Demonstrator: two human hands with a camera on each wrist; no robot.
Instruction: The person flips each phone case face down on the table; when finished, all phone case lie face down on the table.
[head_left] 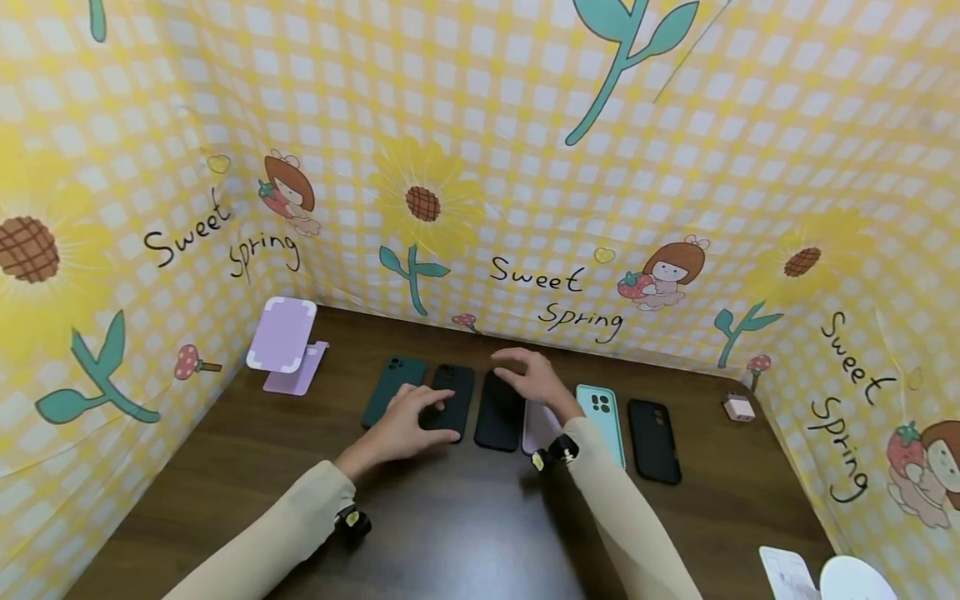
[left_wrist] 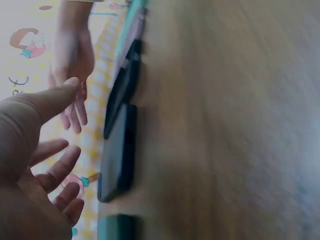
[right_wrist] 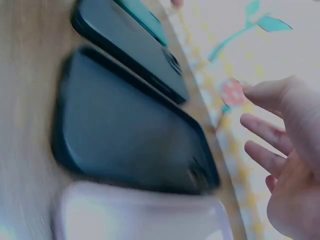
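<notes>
My left hand (head_left: 405,423) is over a dark phone case (head_left: 453,417) with thumb and fingers spread, holding nothing. A dark green phone case (head_left: 384,396) lies just left of it, partly behind the hand. My right hand (head_left: 536,379) hovers at the far end of a black phone case (head_left: 497,421), fingers loosely bent and empty. In the right wrist view that black case (right_wrist: 130,125) lies hollow side up, with raised edges. Beneath the right wrist lies a lilac phone case (head_left: 538,429), partly hidden. Both wrist views are blurred.
Farther right in the row lie a turquoise phone case (head_left: 611,433) and another black case (head_left: 655,442). A lilac stand (head_left: 281,333) is at back left, a pink charger (head_left: 738,407) at right. White items (head_left: 855,579) occupy the lower right. Checked cloth (head_left: 480,208) walls the table.
</notes>
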